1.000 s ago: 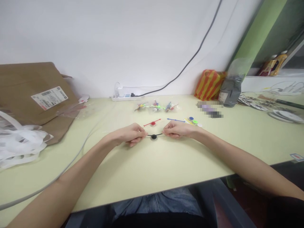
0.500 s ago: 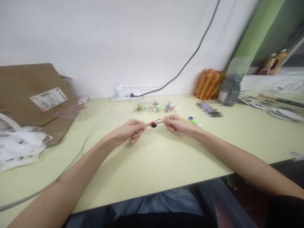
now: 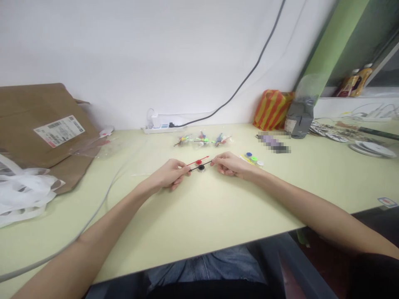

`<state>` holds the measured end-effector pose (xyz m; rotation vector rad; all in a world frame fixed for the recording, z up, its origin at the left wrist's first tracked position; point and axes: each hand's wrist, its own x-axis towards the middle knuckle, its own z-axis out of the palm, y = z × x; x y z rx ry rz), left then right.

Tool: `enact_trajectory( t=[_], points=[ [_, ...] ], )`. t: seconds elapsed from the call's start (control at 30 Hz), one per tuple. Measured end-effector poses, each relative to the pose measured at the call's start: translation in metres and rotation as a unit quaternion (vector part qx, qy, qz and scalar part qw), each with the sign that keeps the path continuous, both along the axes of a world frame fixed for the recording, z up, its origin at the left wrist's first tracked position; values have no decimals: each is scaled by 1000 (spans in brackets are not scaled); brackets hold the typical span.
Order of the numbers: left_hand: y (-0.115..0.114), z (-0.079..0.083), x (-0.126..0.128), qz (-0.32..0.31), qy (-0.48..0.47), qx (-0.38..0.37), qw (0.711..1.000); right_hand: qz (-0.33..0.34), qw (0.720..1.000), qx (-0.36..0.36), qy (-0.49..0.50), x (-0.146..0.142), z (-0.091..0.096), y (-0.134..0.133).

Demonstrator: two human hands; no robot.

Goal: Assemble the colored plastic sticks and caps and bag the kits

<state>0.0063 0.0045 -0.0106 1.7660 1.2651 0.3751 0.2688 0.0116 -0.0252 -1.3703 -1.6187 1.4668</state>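
Between front and back edges, near the middle of the pale yellow-green desk (image 3: 199,224), gripping a thin black plastic arrow with a round black hub (image 3: 201,167) at both ends: the left end pinched in the fingers of the left hand (image 3: 173,172), the right end in those of the right hand (image 3: 230,163). Hard to tell whether touching the desk. Just beyond, toward the back edge, showing a red plastic arrow with a round red hub (image 3: 198,162). Just beyond the right wrist, lying close together: small round blue (image 3: 248,154), green (image 3: 254,159) and white discs (image 3: 259,163).

Toward the left end, heaped before a large brown paper package with a white printed label (image 3: 28,116): tangled white strips (image 3: 21,189). Farther back, lined up near the back edge: three small clear plastic bags (image 3: 203,140), holding small multicoloured pieces. Toward the back right corner, set side by side: a red-and-yellow striped bag (image 3: 271,110) and a grey bag with a pale label (image 3: 299,120), contents hidden in both.
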Motion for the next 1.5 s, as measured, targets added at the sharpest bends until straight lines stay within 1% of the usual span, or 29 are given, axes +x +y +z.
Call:
enact_trajectory(
  t=[0.13,0.2,0.3,0.37,0.43,0.5,0.53,0.6,0.67,0.73,0.8,0.87,0.93,0.97,1.03,1.17,1.33,1.4,1.5],
  points=[
    [0,0,-1,-4,1,2,1000,15,999,18,-24,1,-1,1],
    [0,0,-1,-4,3,6,1000,23,998,35,-39,2,2,0],
    [-1,0,0,3,1,13,1000,15,995,82,-62,8,17,-5],
    [-1,1,0,8,-5,26,1000,-9,986,140,-91,15,30,-8],
    [-2,1,1,8,-9,44,999,-43,963,217,-150,26,41,-10],
    [-4,2,1,2,-7,59,998,-75,922,285,-249,38,48,-8],
    [-4,2,2,1,-5,66,998,-82,899,304,-303,45,50,-5],
    [-6,2,4,13,5,91,996,-70,862,309,-395,56,49,2],
    [-7,3,7,54,26,160,985,-44,844,295,-446,64,45,10],
    [-9,5,9,99,62,253,960,-30,834,286,-472,69,41,17],
    [-10,7,11,123,98,322,934,-31,819,283,-498,75,37,23],
    [-12,8,12,125,121,346,922,-44,798,281,-530,82,35,29],
    [-12,9,13,121,133,354,918,-64,779,277,-559,92,35,34],
    [-12,8,13,119,140,357,916,-71,774,272,-567,97,35,36],
    [-11,8,13,123,156,363,910,-69,777,254,-571,105,37,40],
    [-11,8,14,147,171,375,899,-40,793,216,-568,111,41,41],
    [-11,7,14,146,176,375,898,9,800,206,-563,111,40,40],
    [-11,7,14,141,176,374,900,-2,796,212,-567,110,39,40],
    [-11,5,14,132,170,378,900,-42,786,242,-567,103,39,37]
  ],
)
